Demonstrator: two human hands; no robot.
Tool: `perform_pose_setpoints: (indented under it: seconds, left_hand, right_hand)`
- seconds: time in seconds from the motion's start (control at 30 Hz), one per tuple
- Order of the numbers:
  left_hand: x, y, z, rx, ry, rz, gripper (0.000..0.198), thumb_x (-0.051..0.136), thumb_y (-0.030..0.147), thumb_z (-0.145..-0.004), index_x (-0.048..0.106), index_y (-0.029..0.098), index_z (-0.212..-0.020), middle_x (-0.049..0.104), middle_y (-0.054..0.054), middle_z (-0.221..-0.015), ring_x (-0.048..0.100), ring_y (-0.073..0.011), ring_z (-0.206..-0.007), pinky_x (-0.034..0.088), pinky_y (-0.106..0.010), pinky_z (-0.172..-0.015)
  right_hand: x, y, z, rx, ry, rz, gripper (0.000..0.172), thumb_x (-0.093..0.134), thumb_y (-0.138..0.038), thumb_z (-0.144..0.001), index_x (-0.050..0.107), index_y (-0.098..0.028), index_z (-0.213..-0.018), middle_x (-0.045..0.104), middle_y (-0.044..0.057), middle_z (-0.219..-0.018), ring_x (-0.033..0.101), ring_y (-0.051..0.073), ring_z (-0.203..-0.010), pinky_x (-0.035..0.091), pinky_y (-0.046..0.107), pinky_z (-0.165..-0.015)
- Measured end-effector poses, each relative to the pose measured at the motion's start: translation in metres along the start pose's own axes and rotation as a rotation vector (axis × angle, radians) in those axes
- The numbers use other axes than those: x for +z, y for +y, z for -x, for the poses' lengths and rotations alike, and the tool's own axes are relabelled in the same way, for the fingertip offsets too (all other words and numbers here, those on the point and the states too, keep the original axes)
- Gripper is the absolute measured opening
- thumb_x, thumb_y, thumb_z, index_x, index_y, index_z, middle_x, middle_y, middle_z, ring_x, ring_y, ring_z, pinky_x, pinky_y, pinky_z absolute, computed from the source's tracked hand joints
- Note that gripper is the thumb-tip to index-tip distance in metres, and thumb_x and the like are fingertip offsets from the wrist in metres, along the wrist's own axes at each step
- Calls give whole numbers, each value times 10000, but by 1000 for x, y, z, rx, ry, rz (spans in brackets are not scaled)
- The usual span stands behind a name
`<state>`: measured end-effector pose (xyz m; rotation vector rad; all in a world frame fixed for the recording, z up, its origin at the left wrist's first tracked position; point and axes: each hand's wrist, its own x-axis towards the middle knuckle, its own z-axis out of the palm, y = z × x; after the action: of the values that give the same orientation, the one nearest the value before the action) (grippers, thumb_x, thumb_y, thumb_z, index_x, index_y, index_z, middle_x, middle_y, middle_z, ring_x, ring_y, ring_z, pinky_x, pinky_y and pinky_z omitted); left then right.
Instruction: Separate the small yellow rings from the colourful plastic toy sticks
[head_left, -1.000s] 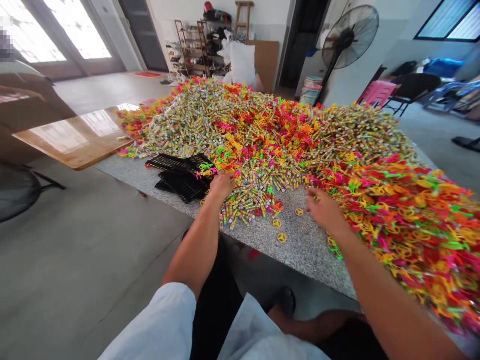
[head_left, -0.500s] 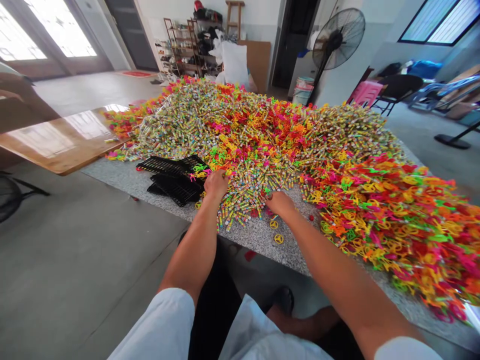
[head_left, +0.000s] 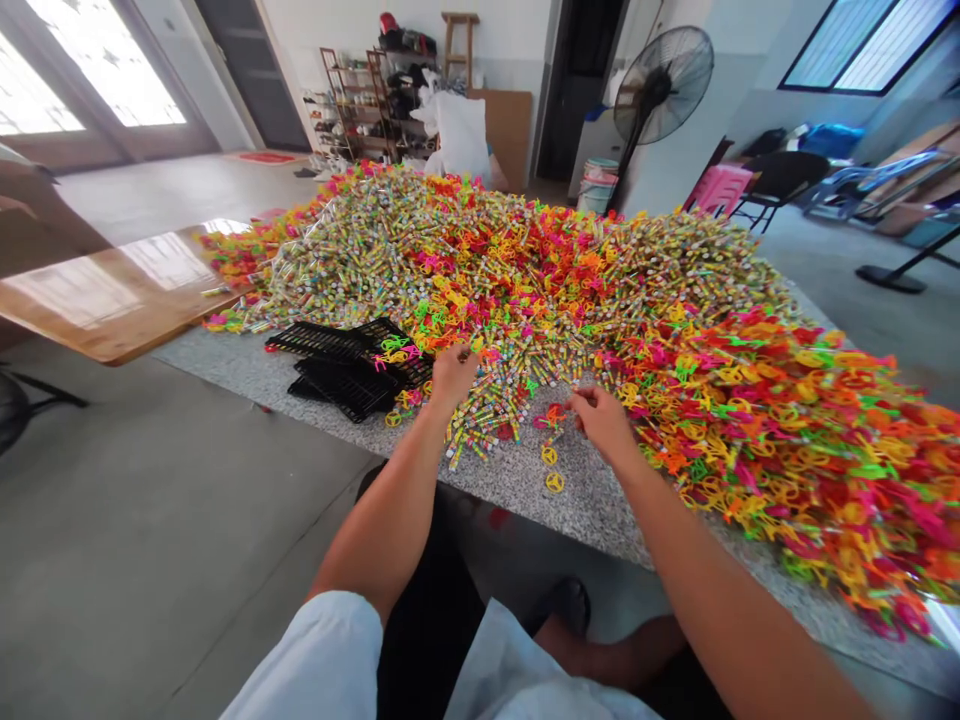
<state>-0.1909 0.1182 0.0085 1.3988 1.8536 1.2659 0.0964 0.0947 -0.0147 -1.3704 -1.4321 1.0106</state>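
Note:
My left hand [head_left: 453, 376] is closed in a pinch over the near edge of the heap of small patterned tubes [head_left: 487, 405]; what its fingers hold is too small to name. To the right, my right hand [head_left: 602, 420] has its thumb and fingers drawn together above the stone tabletop [head_left: 517, 480], and what lies in them cannot be made out. Just left of its fingertips are red and orange plastic pieces [head_left: 553, 416]. Two yellow spoked rings [head_left: 553, 482] lie on the stone below. Black slotted plastic trays [head_left: 341, 385] are stacked loosely left of my left hand.
Bright plastic spoked pieces [head_left: 810, 440] form a large pile on the right. A bigger mound of tubes [head_left: 375, 235] covers the back. A wooden board [head_left: 97, 310] adjoins at left. Beyond stand a fan [head_left: 664, 85], a shoe rack [head_left: 356, 100] and a pink stool [head_left: 720, 188].
Both hands have shifted to the right, the right one farther, away from the tubes. Red and orange pieces now show left of its fingertips. The view has turned slightly.

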Motion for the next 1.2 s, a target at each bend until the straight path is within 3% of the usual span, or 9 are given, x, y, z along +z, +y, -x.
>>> perform_pose_setpoints:
  seconds: [0.13, 0.27, 0.5, 0.7, 0.87, 1.2]
  left_hand:
    - [30, 18, 30, -193, -401, 614, 235, 713, 370, -767, 572, 189, -817, 615, 3, -719, 630, -141, -649, 449, -229, -552]
    - [52, 31, 59, -237, -599, 778, 269, 763, 335, -719, 572, 190, -841, 599, 22, -713, 613, -117, -604, 453, -209, -509]
    - [65, 37, 76, -179, -670, 669, 230, 722, 352, -770, 601, 183, -869, 600, 19, -717, 588, -99, -586, 480, -202, -514]
    - [67, 37, 79, -133, -712, 626, 293, 755, 374, -781, 655, 160, -955, 645, -10, -787, 598, -91, -615, 497, -198, -538]
    - [65, 39, 80, -160, -764, 654, 305, 773, 397, -789, 665, 143, -920, 681, -48, -839, 658, -124, -692, 552, -234, -594]
    - [63, 38, 79, -196, -803, 660, 281, 760, 389, -802, 629, 144, -835, 667, -41, -775, 667, -131, -669, 550, -224, -557]
  right_hand:
    - [2, -22, 28, -87, -57, 24, 326, 651, -468, -831, 662, -181, -985, 697, 13, -758, 560, 139, -559, 429, 241, -533]
    - [6, -42, 43, -230, -9, 21, 301, 584, -441, -901, 659, -184, -1039, 710, 42, -879, 622, 167, -719, 488, 273, -670]
    - [-4, -37, 40, -233, 21, 90, 293, 592, -416, -882, 700, -176, -1013, 728, 58, -906, 639, 181, -760, 502, 288, -711]
    - [-15, -24, 39, -59, -91, -7, 338, 623, -462, -856, 708, -180, -1022, 645, -12, -676, 486, 118, -484, 406, 236, -462]
    - [-17, -20, 39, -2, -171, -134, 358, 653, -480, -839, 703, -179, -1025, 559, -53, -588, 441, 106, -439, 397, 231, -413]
    - [-25, -20, 43, -157, -118, 99, 361, 635, -430, -865, 726, -177, -1106, 678, 6, -746, 520, 110, -497, 425, 231, -474]
